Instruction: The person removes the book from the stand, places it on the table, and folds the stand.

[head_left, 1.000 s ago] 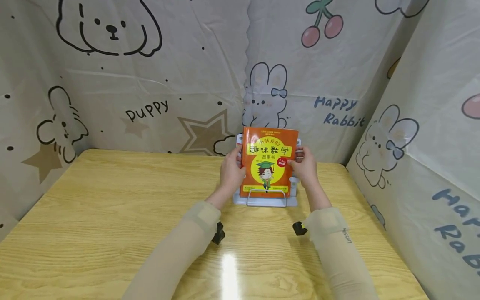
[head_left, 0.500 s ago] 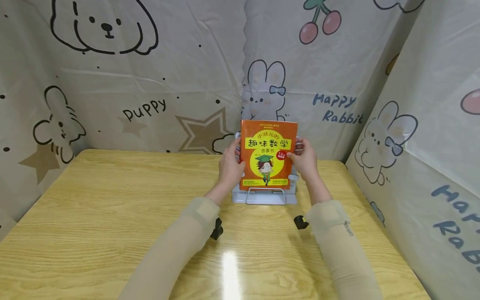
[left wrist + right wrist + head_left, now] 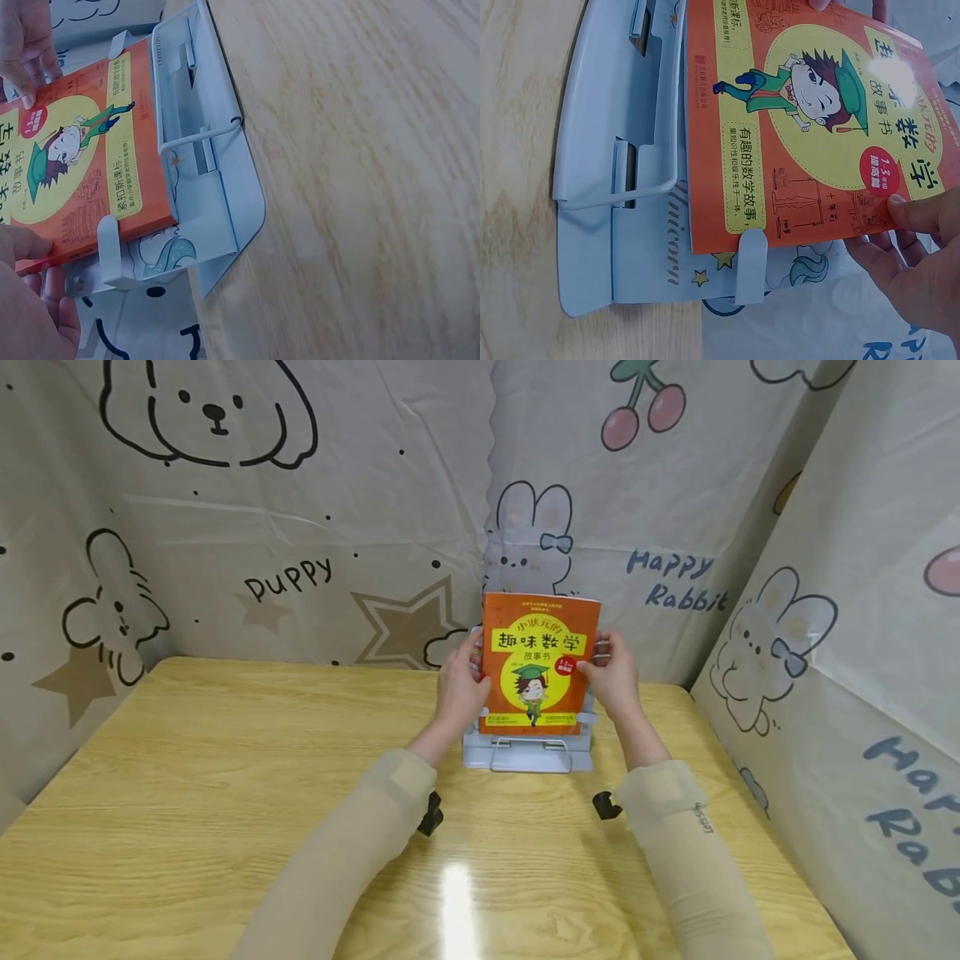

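An orange book (image 3: pixel 534 693) with a yellow circle and a cartoon figure on its cover is held upright in the head view. My left hand (image 3: pixel 459 691) grips its left edge, thumb on the front cover. At the opposite edge my right hand (image 3: pixel 613 677) pinches it, thumb (image 3: pixel 915 214) on the cover and fingers behind. Behind the book stands a pale blue book stand (image 3: pixel 480 758) with a wire bar across its ledge. The book's lower edge is above the ledge, and in the right wrist view a side clip (image 3: pixel 751 266) overlaps the cover's edge.
The stand is on a wood-grain table (image 3: pixel 300 760) near its back edge. A printed cloth (image 3: pixel 405 502) with cartoon animals hangs behind the table, and another cloth panel (image 3: pixel 840 693) rises along the right side. Black wrist devices (image 3: pixel 606 805) hang below the sleeves.
Both hands have raised the book, so its lower edge has gone from behind the wire bar to above the ledge. The stand has stayed on the table.
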Motion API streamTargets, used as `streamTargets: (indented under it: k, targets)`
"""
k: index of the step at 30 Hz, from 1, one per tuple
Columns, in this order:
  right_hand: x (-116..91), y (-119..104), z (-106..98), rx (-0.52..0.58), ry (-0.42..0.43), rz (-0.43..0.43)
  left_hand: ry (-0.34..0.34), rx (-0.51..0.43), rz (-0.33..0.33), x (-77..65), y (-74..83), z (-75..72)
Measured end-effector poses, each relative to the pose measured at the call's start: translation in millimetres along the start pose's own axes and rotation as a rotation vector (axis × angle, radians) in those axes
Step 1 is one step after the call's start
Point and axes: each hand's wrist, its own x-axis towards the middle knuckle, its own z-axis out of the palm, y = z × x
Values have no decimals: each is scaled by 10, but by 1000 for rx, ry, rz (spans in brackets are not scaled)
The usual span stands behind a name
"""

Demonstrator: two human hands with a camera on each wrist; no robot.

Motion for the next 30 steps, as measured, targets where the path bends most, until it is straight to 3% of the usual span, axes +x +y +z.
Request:
streamTargets:
  k: [13, 30]
  targets:
    - [34, -146, -101, 33, 35, -2, 33, -13, 85, 107, 83, -59]
    - [-28, -350, -198, 113, 71, -106, 70, -56, 181, 181, 247, -235]
